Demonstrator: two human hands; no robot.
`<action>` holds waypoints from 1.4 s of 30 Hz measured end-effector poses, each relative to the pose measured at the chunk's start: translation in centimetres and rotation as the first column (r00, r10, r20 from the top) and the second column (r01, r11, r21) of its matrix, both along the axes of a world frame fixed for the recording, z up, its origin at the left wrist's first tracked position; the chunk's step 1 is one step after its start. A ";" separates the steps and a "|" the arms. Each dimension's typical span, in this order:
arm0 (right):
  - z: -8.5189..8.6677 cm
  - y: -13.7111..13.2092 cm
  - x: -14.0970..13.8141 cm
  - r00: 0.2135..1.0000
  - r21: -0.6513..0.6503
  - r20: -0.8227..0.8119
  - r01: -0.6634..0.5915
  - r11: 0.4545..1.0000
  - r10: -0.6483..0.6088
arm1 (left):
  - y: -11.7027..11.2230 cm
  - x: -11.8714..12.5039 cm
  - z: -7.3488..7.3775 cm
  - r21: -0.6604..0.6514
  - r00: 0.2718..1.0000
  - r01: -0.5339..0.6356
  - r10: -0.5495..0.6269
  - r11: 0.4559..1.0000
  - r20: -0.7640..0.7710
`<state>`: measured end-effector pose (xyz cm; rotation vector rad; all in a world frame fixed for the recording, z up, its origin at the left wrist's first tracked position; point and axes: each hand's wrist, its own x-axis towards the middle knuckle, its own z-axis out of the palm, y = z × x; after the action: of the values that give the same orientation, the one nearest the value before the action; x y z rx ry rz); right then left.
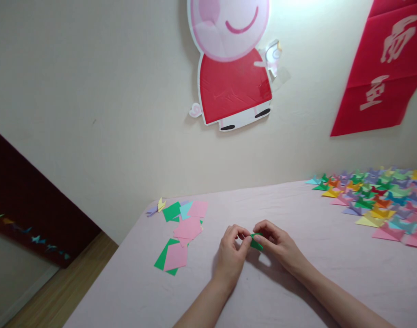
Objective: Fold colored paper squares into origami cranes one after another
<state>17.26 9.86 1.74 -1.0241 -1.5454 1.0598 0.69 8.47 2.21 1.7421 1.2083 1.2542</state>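
Observation:
A small folded piece of green paper is held between my two hands, above the pale pink tabletop. My left hand pinches its left end between thumb and forefinger. From the other side, my right hand grips the paper, the thumb lying across it and the fingers curled behind. Part of the paper is covered by my fingers, so its full shape is hidden. Left of my hands lie loose square sheets, among them a pink sheet partly over a green sheet.
Many folded paper birds in several colours crowd the table's right side. At the far left corner are a yellow folded piece and a purple one. A wall with a pig cutout and a red banner borders the table.

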 end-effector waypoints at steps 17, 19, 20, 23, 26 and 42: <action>0.0 -0.2 -0.1 0.995 0.050 0.088 0.044 0.998 -0.048 | 0.7 0.2 -1.0 -0.137 0.978 0.031 -0.002 0.990 0.211; -0.1 -0.2 -0.1 0.995 0.041 0.089 0.037 0.998 -0.041 | 0.7 0.3 -1.1 -0.153 0.980 0.038 -0.007 0.987 0.198; -0.1 -0.1 -0.2 0.995 0.037 0.090 0.034 0.999 -0.037 | 0.8 0.3 -1.2 -0.159 0.983 0.036 -0.006 0.987 0.186; -0.2 -0.1 -0.3 0.997 0.022 0.061 0.042 0.999 -0.044 | 0.7 0.3 -1.3 -0.160 0.989 0.010 0.014 0.987 0.147; -0.2 -0.1 -0.4 1.000 -0.016 0.017 0.026 1.000 -0.025 | 0.5 0.3 -1.2 -0.144 0.995 -0.016 0.031 0.989 0.099; -0.3 0.0 -0.3 0.995 -0.111 -0.097 -0.019 0.994 0.009 | 0.4 0.6 -1.0 -0.226 0.999 -0.027 0.030 0.974 0.011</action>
<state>16.98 9.89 1.44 -1.0243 -1.4308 1.1997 1.32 8.91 1.22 1.5529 1.3172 1.0967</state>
